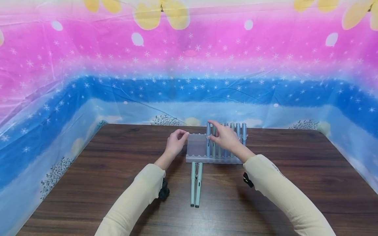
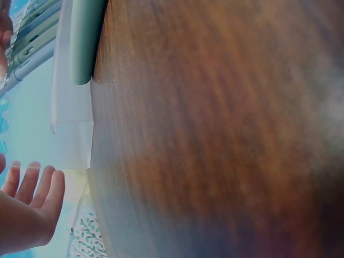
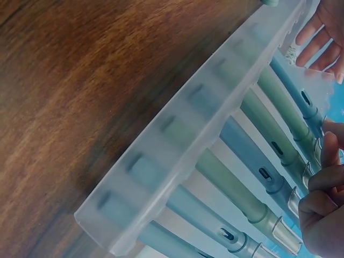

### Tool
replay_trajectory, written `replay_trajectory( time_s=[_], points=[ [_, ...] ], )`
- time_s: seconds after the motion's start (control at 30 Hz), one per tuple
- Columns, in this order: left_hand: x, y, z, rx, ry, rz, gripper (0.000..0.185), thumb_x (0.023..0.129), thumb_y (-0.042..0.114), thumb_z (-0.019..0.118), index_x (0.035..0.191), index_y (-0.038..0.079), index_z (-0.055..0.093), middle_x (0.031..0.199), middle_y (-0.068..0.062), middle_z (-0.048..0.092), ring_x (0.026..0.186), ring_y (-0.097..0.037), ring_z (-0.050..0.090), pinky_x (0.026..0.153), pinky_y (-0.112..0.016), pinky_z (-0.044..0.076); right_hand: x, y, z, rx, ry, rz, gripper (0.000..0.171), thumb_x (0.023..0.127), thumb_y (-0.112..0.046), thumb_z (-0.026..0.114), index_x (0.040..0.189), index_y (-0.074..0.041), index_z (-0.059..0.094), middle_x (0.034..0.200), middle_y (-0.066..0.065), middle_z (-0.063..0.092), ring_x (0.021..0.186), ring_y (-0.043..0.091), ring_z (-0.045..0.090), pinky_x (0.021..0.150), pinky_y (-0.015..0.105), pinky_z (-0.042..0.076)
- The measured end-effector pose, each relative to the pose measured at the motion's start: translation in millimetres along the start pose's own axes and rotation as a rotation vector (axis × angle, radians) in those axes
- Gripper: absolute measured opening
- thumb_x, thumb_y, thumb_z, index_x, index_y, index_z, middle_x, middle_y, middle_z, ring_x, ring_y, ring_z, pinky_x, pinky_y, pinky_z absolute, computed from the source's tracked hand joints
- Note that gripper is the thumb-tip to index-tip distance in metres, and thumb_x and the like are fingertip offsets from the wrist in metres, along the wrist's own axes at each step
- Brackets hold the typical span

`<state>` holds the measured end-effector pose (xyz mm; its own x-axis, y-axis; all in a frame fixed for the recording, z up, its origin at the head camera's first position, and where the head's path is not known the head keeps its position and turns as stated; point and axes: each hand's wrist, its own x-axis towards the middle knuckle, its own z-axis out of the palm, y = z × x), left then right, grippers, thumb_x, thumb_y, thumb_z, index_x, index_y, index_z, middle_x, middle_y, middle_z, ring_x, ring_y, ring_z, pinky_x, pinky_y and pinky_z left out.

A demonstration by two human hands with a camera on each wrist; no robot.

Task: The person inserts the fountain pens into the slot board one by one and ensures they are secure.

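A clear plastic pen rack stands on the table, with several blue and green capped pens side by side in the slots of its right part. At the leftmost of these, a blue pen, my right hand has its forefinger near the cap's top and its thumb lower down, pinching it. The pen's lower end sits at the front ledge, as the right wrist view shows. My left hand pinches the rack's far left corner with thumb and forefinger; its other fingers stay loosely bent.
Two green pens, one left and one right, lie side by side in front of the rack, pointing toward the person. The brown wooden table ends at a printed cloth backdrop behind the rack.
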<state>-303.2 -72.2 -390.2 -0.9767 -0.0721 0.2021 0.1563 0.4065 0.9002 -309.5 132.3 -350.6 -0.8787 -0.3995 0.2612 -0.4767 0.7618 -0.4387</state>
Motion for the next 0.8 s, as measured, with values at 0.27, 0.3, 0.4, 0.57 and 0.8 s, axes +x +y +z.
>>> replay_trajectory(
  time_s=[0.27,0.3,0.4,0.57,0.8],
  points=[
    [-0.2,0.0,-0.1,-0.005,-0.003,0.010,0.019,0.089,0.020,0.054,0.095,0.004,0.060,0.085,-0.008,0.059,0.073,-0.027,0.057,0.065,-0.032,0.045,-1.4,0.7,-0.7,0.024,0.021,-0.006,0.064,0.084,-0.026,0.061,0.138,-0.021,0.028,0.057,-0.001,0.048,0.043,0.016,0.040,0.037,0.027,0.031],
    [-0.2,0.1,-0.1,-0.003,-0.002,0.012,0.019,0.089,0.021,0.054,0.095,0.003,0.060,0.084,-0.008,0.059,0.073,-0.027,0.057,0.065,-0.032,0.045,-1.8,1.0,-0.8,0.032,0.038,-0.010,0.064,0.084,-0.026,0.062,0.138,-0.022,0.029,0.057,-0.001,0.048,0.043,0.016,0.041,0.038,0.027,0.032],
    [-0.4,0.4,-0.1,-0.003,0.001,0.011,0.019,0.089,0.021,0.054,0.094,0.004,0.060,0.084,-0.008,0.059,0.073,-0.026,0.057,0.065,-0.032,0.046,-4.0,2.1,-1.5,0.057,0.094,-0.036,0.062,0.083,-0.024,0.062,0.137,-0.021,0.032,0.057,-0.001,0.048,0.043,0.016,0.041,0.040,0.029,0.033],
    [-0.2,0.7,0.1,0.000,0.003,0.006,0.019,0.088,0.022,0.054,0.094,0.005,0.060,0.084,-0.007,0.060,0.070,-0.022,0.056,0.064,-0.031,0.046,-11.0,3.9,-0.8,0.089,0.129,-0.085,0.057,0.082,-0.021,0.063,0.133,-0.017,0.038,0.057,-0.004,0.048,0.043,0.014,0.041,0.042,0.029,0.035],
    [-0.5,0.1,-0.7,-0.007,-0.012,0.007,0.021,0.089,0.023,0.054,0.095,0.004,0.059,0.087,-0.008,0.060,0.076,-0.028,0.057,0.066,-0.032,0.046,-27.4,2.6,7.0,0.112,0.108,-0.142,0.052,0.081,-0.019,0.065,0.128,-0.012,0.044,0.056,-0.007,0.047,0.042,0.010,0.040,0.039,0.026,0.034]
  ],
)
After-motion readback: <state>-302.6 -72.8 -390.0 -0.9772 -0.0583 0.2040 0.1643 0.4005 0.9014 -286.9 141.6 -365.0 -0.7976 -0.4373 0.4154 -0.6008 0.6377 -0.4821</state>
